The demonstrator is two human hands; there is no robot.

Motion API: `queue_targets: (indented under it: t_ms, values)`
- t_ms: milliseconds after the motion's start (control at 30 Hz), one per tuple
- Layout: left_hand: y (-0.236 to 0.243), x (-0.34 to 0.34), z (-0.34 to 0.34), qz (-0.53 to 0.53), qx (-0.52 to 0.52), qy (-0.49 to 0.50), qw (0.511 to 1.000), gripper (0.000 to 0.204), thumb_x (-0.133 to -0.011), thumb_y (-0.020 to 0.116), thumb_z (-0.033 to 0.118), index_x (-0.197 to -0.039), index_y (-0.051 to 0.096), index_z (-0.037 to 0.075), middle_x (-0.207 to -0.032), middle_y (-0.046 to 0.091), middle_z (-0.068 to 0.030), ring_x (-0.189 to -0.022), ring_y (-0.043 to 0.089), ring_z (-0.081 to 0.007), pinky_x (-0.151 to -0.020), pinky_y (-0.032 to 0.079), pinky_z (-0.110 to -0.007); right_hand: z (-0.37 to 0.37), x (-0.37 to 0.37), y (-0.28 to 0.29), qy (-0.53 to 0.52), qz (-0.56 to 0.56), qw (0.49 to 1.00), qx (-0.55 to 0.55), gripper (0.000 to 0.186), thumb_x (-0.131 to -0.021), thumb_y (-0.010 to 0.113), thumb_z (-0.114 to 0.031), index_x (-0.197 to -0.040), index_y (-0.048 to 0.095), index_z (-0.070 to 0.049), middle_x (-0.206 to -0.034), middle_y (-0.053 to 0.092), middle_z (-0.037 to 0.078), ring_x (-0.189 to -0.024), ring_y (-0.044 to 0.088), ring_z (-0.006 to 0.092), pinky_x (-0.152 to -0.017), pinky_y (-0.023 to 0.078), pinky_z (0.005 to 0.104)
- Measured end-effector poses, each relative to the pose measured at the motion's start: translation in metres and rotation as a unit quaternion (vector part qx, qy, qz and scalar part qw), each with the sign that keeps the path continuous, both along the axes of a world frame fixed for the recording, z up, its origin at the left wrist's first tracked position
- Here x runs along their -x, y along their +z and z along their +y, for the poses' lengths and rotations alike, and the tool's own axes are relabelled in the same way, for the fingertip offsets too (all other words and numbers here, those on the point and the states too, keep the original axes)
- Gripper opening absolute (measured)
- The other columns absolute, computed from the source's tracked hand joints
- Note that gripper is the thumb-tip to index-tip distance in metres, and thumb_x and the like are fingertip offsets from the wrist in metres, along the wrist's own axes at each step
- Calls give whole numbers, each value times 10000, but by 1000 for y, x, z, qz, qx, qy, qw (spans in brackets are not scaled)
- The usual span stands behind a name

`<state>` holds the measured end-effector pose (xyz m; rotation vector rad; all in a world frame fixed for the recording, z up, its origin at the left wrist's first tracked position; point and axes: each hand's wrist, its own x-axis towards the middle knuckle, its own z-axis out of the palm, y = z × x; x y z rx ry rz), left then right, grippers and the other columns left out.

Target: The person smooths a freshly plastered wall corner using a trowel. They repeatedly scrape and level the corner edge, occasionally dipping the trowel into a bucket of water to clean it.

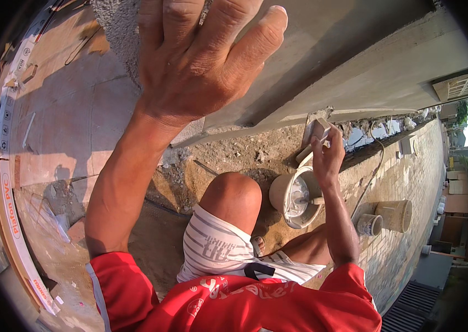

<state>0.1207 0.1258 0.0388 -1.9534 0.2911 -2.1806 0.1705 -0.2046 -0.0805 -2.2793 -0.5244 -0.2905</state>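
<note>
My left hand (198,63) is raised high in front of me, fingers stretched and thumb apart, holding nothing. It is close to a rough grey wall edge (120,33); I cannot tell whether it touches. Low down on the right, the fingers of my right hand (328,155) are closed round a plastering trowel (312,130) with a pale grip. Its flat blade is near the foot of the smooth grey plastered wall (350,91). Just below that hand stands a pale bucket (281,196) with whitish wet material and a tool handle in it.
Two more buckets, a larger one (397,216) and a smaller one (369,225), stand on the paving (394,249) at right. A hose (375,171) runs along there. Rubble and soil (256,152) lie along the wall's foot. Long white packages (18,232) lie at far left.
</note>
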Motion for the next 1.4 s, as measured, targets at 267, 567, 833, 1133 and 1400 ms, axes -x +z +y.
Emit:
queue_targets:
  t_ms: [267,567,833,1133,1400]
  values:
    - [19,30,32,74,-175,174,966,91,-831,551,129,-891,616,104,-1196,551,-190,-1280,366,-531,-1049,367,-584,108,-5,-65,-2,-78,933,-351,378,-886,617,-18,-1207,419,6,-1103,471,101,-998,543,180,-848,485,314]
    - [18,34,-12,163,-41,187,968,187,-851,626,271,-995,716,193,-1231,538,-128,-1241,370,-303,-1084,286,-490,67,-50,-110,-150,4,906,-396,304,-903,602,-44,-1141,419,1,-1021,543,101,-790,593,137,-623,526,257]
    - [18,36,-15,176,-61,232,955,200,-869,621,273,-995,702,140,-1169,562,-141,-1170,482,-241,-1083,275,-505,102,-4,-109,-3,-65,931,-358,279,-881,632,-9,-1132,512,-29,-1042,500,97,-962,539,183,-774,483,326]
    - [19,33,-5,166,-75,185,966,202,-880,616,274,-1003,697,135,-1178,545,-134,-1218,451,-239,-1100,253,-510,68,-46,-143,-166,-3,926,-339,289,-849,642,7,-1112,527,-17,-1026,526,77,-908,560,168,-753,483,315]
    - [13,28,-3,168,-60,181,967,196,-868,624,229,-1021,672,118,-1188,479,-91,-1242,444,-245,-1113,222,-555,110,-9,-97,-33,-70,943,-323,355,-814,655,28,-1141,530,-32,-1025,533,115,-902,572,212,-763,483,324]
